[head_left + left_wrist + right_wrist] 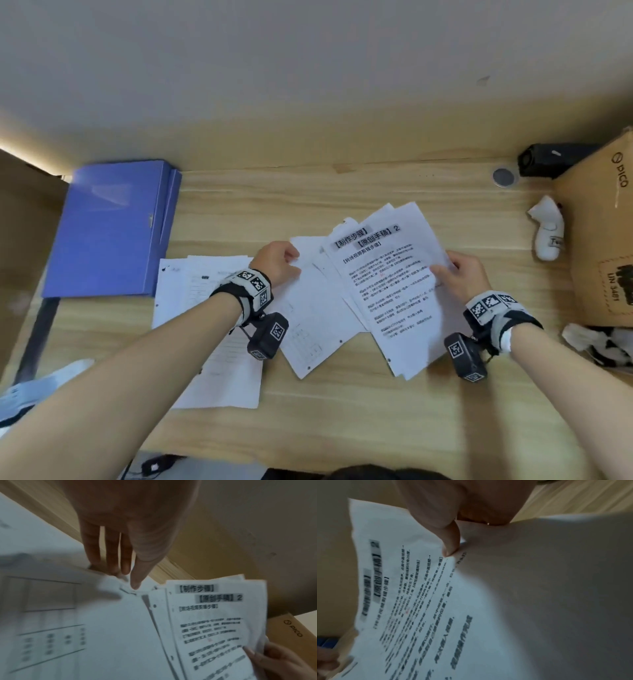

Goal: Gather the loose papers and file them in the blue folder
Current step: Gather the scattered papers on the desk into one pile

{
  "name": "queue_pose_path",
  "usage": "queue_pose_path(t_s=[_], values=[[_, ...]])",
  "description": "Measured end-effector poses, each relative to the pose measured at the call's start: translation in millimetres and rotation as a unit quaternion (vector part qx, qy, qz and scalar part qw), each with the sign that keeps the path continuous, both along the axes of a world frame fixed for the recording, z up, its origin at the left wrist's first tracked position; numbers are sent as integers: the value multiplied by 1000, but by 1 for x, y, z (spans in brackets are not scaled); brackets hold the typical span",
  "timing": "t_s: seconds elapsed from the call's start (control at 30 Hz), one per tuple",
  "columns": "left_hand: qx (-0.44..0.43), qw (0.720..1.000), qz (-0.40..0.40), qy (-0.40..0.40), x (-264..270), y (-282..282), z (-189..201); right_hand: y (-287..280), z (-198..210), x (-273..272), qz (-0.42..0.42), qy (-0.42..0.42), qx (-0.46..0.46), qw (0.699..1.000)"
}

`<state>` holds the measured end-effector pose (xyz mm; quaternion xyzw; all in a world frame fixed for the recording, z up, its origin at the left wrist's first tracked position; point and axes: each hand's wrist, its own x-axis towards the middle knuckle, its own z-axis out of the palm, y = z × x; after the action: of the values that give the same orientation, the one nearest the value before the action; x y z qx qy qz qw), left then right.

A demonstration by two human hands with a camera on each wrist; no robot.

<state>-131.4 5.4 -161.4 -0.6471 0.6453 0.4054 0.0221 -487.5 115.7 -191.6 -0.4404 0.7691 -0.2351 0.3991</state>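
1. Right hand: the thumb lies on top of a fanned stack of printed pages, pinching its right edge; the stack is lifted at a tilt off the desk.
2. Left hand: thumb and fingers pinch the top corner of a sheet with a printed table. This sheet lies between the two hands and passes partly under the held stack.
3. More loose sheets lie flat on the desk beneath the left wrist and forearm, overlapping one another.
4. The blue folder lies closed and flat, beyond and to the left of the left hand, just beside the far edge of the loose sheets.
5. To the right of the right hand stands a cardboard box; a white controller lies beside it, beyond that hand.
6. A black device and a round grey cap sit at the far edge of the desk, well beyond the right hand.
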Motion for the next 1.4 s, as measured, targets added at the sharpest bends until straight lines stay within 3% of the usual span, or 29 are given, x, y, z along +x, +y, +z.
queue_pose_path(t_s=[0.1, 0.2, 0.3, 0.4, 0.5, 0.73, 0.87, 1.0, 1.1, 1.17, 1.4], values=[[4, 998, -4, -67, 27, 16, 6, -18, 15, 10, 73, -5, -10, 997], [2, 994, -3, -106, 47, 35, 5, -47, 33, 30, 200, 36, -12, 979], [-33, 996, 51, -70, 68, 52, -6, -77, 50, 70, 364, 128, -22, 922], [10, 996, 79, -34, 80, 64, -14, -100, 57, 121, 467, 194, -25, 863], [2, 993, 118, -9, 84, 69, -21, -112, 47, 167, 529, 234, -43, 815], [-24, 975, 194, 108, 86, 69, -28, -111, 18, 211, 568, 229, 8, 791], [-32, 950, 250, 182, 84, 65, -21, -107, 26, 205, 520, 198, 19, 830], [-40, 934, 277, 224, 75, 57, -14, -107, 53, 174, 413, 135, 12, 901], [-42, 958, 218, 179, 57, 52, -12, -106, 75, 140, 283, 67, 29, 956], [-29, 978, 159, 130, 40, 51, -12, -103, 80, 114, 210, 29, 38, 976], [-16, 996, 81, 22, -8, 47, -40, -53, 61, 34, -31, 16, 45, 998]])
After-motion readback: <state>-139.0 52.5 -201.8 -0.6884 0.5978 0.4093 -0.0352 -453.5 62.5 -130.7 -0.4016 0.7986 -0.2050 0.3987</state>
